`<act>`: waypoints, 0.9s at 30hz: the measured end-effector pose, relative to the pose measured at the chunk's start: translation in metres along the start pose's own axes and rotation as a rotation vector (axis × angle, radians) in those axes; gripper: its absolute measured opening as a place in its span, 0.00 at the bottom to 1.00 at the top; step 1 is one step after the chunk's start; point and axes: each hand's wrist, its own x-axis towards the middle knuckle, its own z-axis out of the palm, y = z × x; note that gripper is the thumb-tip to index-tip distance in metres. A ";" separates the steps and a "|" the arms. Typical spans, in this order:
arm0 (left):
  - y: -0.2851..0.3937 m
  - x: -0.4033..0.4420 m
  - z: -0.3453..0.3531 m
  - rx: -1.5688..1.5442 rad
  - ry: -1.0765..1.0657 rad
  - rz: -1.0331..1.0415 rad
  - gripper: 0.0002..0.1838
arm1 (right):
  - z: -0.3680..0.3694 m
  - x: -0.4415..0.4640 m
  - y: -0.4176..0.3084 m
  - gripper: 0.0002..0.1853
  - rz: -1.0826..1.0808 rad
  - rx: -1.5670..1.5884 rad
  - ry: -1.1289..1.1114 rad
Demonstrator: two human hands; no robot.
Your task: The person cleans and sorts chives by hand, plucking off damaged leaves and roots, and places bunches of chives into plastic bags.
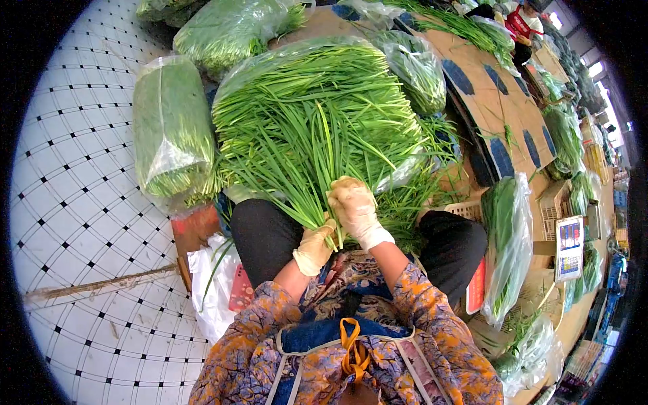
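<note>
A fanned bunch of garlic chives (297,192) is held low in front of my body, its leaves spreading away over the pile. My left hand (314,251), in a pale glove, is closed around the lower ends. Just above and to the right, my gloved right hand (354,208) is curled shut against the same bunch; its fingertips are partly hidden. Beyond both hands lies a large heap of garlic chives (324,88) in an opened clear plastic bag. Loose green leaves (405,202) lie beside my right hand.
A sealed bag of chives (172,125) stands left of the heap, with another bag (233,34) behind it. Cardboard sheets (499,101) lie at right, near a long bagged bundle (506,250) and a scale display (569,248). Another person (523,27) sits far back right.
</note>
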 end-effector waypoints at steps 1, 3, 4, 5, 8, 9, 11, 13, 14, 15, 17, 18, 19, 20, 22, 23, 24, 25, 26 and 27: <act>0.006 -0.003 -0.003 0.045 -0.023 -0.055 0.15 | 0.000 0.004 0.002 0.08 0.045 0.093 0.007; 0.013 -0.011 0.013 -0.026 0.065 -0.047 0.16 | -0.015 0.004 0.005 0.03 0.129 0.462 0.302; 0.015 -0.009 0.010 -0.029 0.067 -0.047 0.16 | -0.028 0.004 0.003 0.04 0.268 0.707 0.406; 0.020 -0.008 0.005 -0.118 0.023 -0.083 0.15 | -0.045 0.002 0.007 0.04 0.331 0.746 0.420; 0.028 -0.009 0.007 -0.168 0.051 -0.088 0.15 | -0.081 -0.022 0.047 0.04 0.549 0.578 0.295; 0.029 -0.009 0.007 -0.098 0.047 -0.043 0.14 | -0.084 -0.036 0.066 0.06 0.472 0.231 0.213; 0.027 -0.010 0.008 0.021 0.050 0.027 0.15 | -0.075 -0.061 0.082 0.10 0.164 -0.524 0.261; 0.023 -0.014 0.014 0.071 0.077 0.049 0.17 | -0.060 -0.058 0.068 0.09 0.215 -0.213 0.244; 0.021 -0.016 0.016 0.123 0.101 0.069 0.18 | -0.049 -0.054 0.057 0.09 0.264 0.098 0.229; 0.019 -0.015 0.015 0.183 0.104 0.031 0.20 | -0.043 -0.045 0.035 0.10 0.447 0.266 0.058; 0.016 -0.017 0.019 0.225 0.058 0.053 0.20 | -0.039 -0.017 -0.010 0.17 0.562 0.256 -0.217; 0.015 -0.019 0.020 0.260 0.012 0.078 0.20 | -0.036 -0.005 -0.023 0.23 0.499 0.076 -0.316; 0.014 -0.015 0.014 0.240 -0.053 0.054 0.21 | -0.025 0.003 -0.024 0.24 0.492 0.047 -0.396; 0.010 -0.015 0.008 0.245 -0.058 0.054 0.21 | -0.013 0.007 -0.019 0.25 0.485 0.018 -0.477; 0.012 -0.017 0.013 -0.034 -0.017 0.008 0.19 | -0.005 0.003 -0.013 0.22 0.479 0.079 -0.460; 0.016 -0.017 0.014 -0.027 -0.074 0.000 0.20 | -0.003 -0.001 -0.009 0.20 0.478 0.120 -0.396; 0.016 -0.015 0.014 -0.034 -0.071 0.004 0.20 | -0.004 -0.004 -0.008 0.18 0.478 0.161 -0.335; 0.015 -0.013 0.013 -0.060 -0.070 -0.040 0.20 | -0.006 -0.006 -0.008 0.15 0.459 0.134 -0.339; 0.014 -0.013 0.013 -0.084 -0.070 -0.085 0.19 | -0.008 -0.010 -0.008 0.15 0.456 0.132 -0.345; 0.011 -0.013 0.017 0.018 0.019 -0.040 0.19 | -0.009 -0.015 -0.009 0.13 0.413 0.180 -0.275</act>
